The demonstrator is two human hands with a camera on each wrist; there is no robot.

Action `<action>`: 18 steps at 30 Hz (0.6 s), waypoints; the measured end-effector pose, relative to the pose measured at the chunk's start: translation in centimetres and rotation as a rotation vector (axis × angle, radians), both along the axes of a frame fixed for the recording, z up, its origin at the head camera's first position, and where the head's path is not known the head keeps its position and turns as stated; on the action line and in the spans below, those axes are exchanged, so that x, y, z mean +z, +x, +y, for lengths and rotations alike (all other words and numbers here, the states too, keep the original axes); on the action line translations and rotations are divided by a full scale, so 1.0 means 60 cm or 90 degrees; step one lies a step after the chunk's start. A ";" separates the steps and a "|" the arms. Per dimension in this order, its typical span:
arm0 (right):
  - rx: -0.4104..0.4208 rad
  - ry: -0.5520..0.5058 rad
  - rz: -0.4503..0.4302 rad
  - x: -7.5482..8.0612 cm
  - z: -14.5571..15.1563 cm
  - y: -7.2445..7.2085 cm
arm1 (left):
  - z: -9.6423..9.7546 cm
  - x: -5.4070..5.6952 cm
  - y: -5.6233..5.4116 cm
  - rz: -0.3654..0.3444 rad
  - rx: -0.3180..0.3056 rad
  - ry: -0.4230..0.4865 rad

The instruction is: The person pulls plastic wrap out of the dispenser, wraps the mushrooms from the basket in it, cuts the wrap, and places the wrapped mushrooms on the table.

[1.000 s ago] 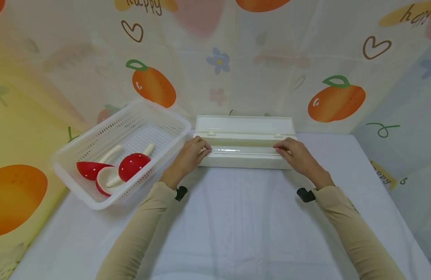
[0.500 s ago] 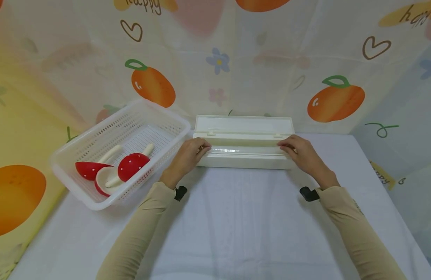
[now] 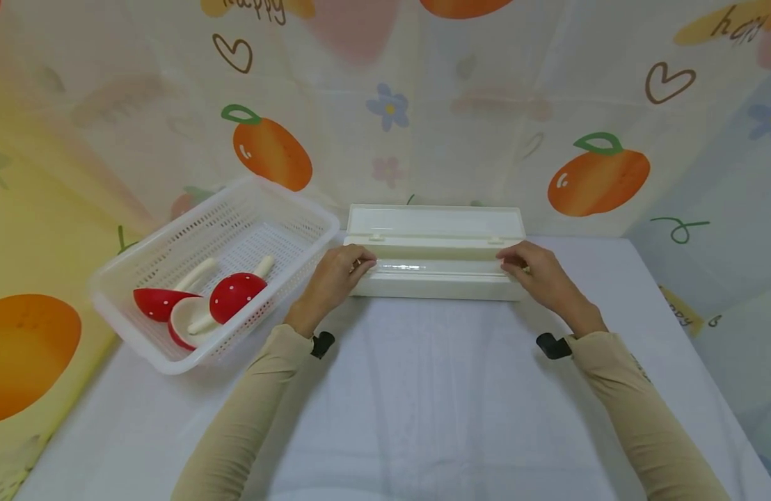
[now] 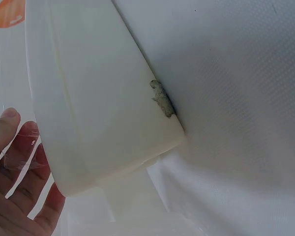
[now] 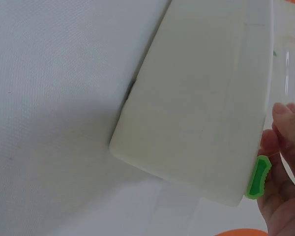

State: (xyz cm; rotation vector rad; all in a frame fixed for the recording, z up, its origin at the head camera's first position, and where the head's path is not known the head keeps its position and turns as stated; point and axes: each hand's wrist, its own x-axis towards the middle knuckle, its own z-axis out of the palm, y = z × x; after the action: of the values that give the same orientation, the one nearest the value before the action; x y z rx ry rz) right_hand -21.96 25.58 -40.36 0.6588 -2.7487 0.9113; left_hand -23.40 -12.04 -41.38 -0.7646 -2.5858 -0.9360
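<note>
A long white cling film dispenser (image 3: 435, 289) lies on the table with its lid (image 3: 435, 221) tilted back. Clear cling film (image 3: 410, 267) shines along its top opening. At the left end, my left hand (image 3: 335, 275) pinches the film's edge between thumb and fingers; in the left wrist view the film (image 4: 20, 152) drapes across the fingers. My right hand (image 3: 536, 273) pinches the film at the opposite end. The right wrist view shows a green slide cutter (image 5: 258, 178) on the dispenser's edge, close beside the fingers. A grey lump (image 4: 162, 98) sticks to the dispenser's lower edge.
To the left stands a white perforated basket (image 3: 285, 296), holding several red, white-dotted scoops (image 3: 237, 298) with cream handles. A printed cloth (image 3: 473, 153) hangs right behind the dispenser. White cloth (image 3: 435, 403) covers the table.
My right hand has shifted slightly right and up along the dispenser, then stayed there. The left hand keeps nearly the same place. The basket and dispenser have not moved.
</note>
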 end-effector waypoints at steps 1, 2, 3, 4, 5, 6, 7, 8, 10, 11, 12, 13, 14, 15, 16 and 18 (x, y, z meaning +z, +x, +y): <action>-0.001 0.002 0.008 -0.001 0.001 -0.001 | 0.000 0.000 0.000 -0.002 0.001 0.000; -0.003 0.005 0.015 -0.002 0.002 -0.001 | -0.001 0.000 0.000 -0.004 0.001 0.000; -0.008 0.010 0.019 -0.002 0.003 -0.002 | -0.001 0.000 0.000 -0.006 0.002 0.000; -0.012 0.015 0.022 -0.003 0.004 -0.002 | -0.001 0.001 0.001 -0.009 0.002 0.001; -0.015 0.019 0.023 -0.002 0.004 -0.001 | -0.001 0.002 0.001 -0.014 0.003 0.002; -0.018 0.023 0.024 -0.002 0.005 -0.001 | -0.002 0.002 0.001 -0.019 0.004 0.005; -0.019 0.026 0.025 -0.001 0.005 0.000 | -0.002 0.003 0.001 -0.023 0.006 0.006; -0.019 0.028 0.029 0.000 0.005 0.001 | -0.002 0.004 0.002 -0.025 0.008 0.008; -0.013 0.025 0.043 0.002 0.005 0.004 | -0.003 0.006 0.002 -0.024 0.013 0.011; -0.010 0.021 0.053 0.003 0.005 0.005 | -0.003 0.007 0.002 -0.021 0.015 0.012; -0.007 0.016 0.064 0.004 0.005 0.007 | -0.004 0.007 0.002 -0.016 0.016 0.013; -0.003 0.011 0.075 0.005 0.005 0.008 | -0.004 0.008 0.002 -0.011 0.017 0.014; -0.002 0.005 0.086 0.005 0.005 0.010 | -0.004 0.009 0.003 -0.005 0.017 0.016; -0.001 0.001 0.095 0.006 0.005 0.012 | -0.005 0.010 0.004 0.002 0.017 0.017; -0.001 -0.004 0.104 0.006 0.005 0.014 | -0.005 0.011 0.005 0.008 0.017 0.018; -0.001 -0.013 0.120 0.008 0.006 0.017 | -0.005 0.012 0.007 0.015 0.017 0.021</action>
State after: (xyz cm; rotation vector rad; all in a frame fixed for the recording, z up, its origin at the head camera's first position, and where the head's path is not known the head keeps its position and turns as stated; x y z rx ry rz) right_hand -20.94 25.92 -39.91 0.7012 -2.5705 0.8289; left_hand -22.97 -12.33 -40.65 -0.7260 -2.5472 -0.9532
